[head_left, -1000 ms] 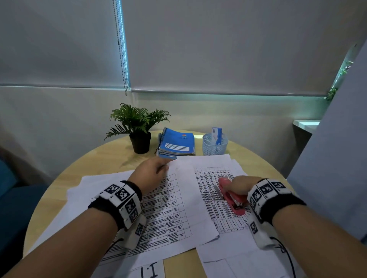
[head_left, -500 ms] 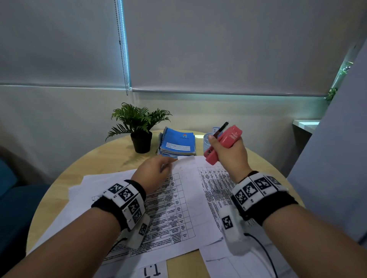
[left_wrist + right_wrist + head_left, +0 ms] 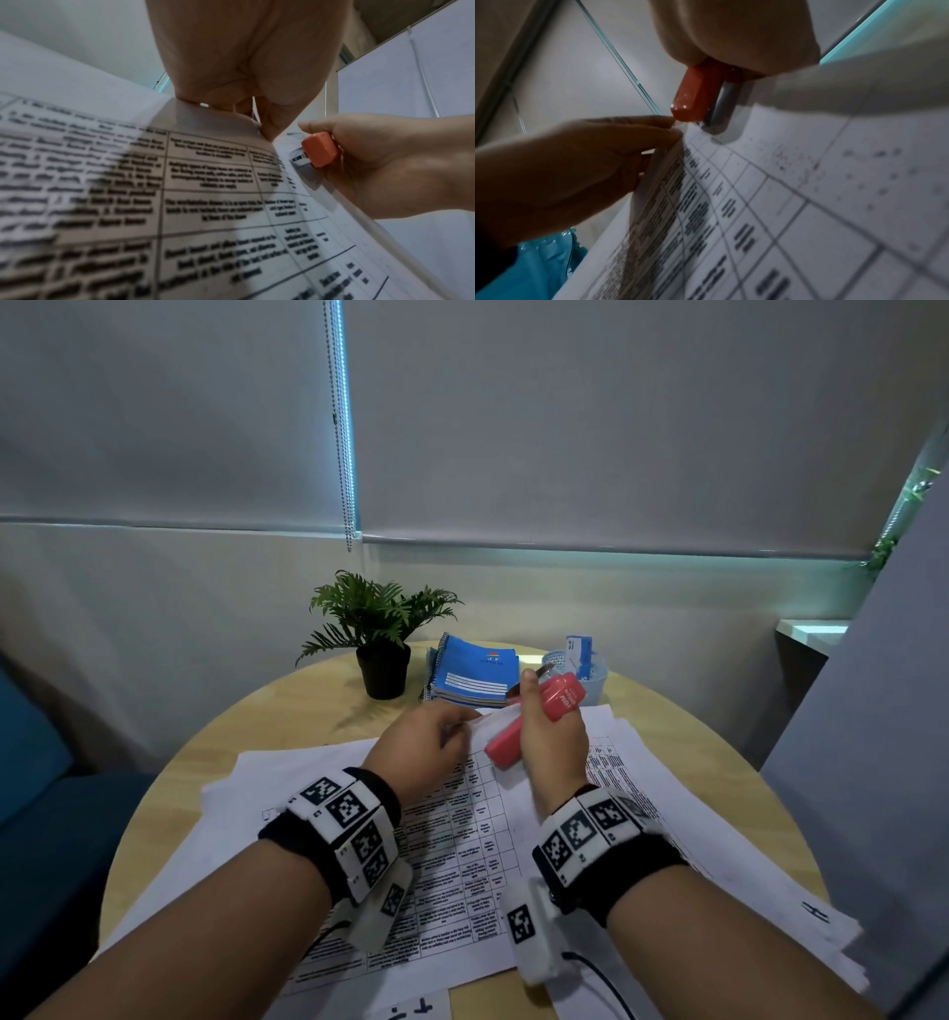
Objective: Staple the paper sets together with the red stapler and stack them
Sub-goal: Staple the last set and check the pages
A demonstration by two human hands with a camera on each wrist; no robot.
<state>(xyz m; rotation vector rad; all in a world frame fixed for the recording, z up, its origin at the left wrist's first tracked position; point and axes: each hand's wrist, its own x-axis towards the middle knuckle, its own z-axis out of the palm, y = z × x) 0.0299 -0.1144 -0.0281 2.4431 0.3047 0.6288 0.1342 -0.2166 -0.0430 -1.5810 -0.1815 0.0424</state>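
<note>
My left hand (image 3: 459, 729) pinches the far corner of the top paper set (image 3: 462, 855), a printed table sheet, and lifts that corner off the pile. My right hand (image 3: 547, 731) grips the red stapler (image 3: 534, 713), tilted, right beside that corner. In the right wrist view the stapler (image 3: 695, 95) has its nose at the paper's edge (image 3: 757, 182), just above the left fingertips (image 3: 670, 132). I cannot tell whether the sheet lies inside its mouth. In the left wrist view the stapler's end (image 3: 320, 151) shows in the right hand, beside the pinched corner (image 3: 259, 130).
More printed sheets (image 3: 693, 793) lie spread on the right and under the set on the round wooden table (image 3: 287, 726). At the back stand a potted plant (image 3: 382, 654), blue notebooks (image 3: 472, 675) and a mesh cup (image 3: 590, 677). A grey panel (image 3: 873, 762) is at right.
My right hand took the stapler off the right-hand sheets, raised it, then brought it down and left to the corner. My left hand has lifted that corner.
</note>
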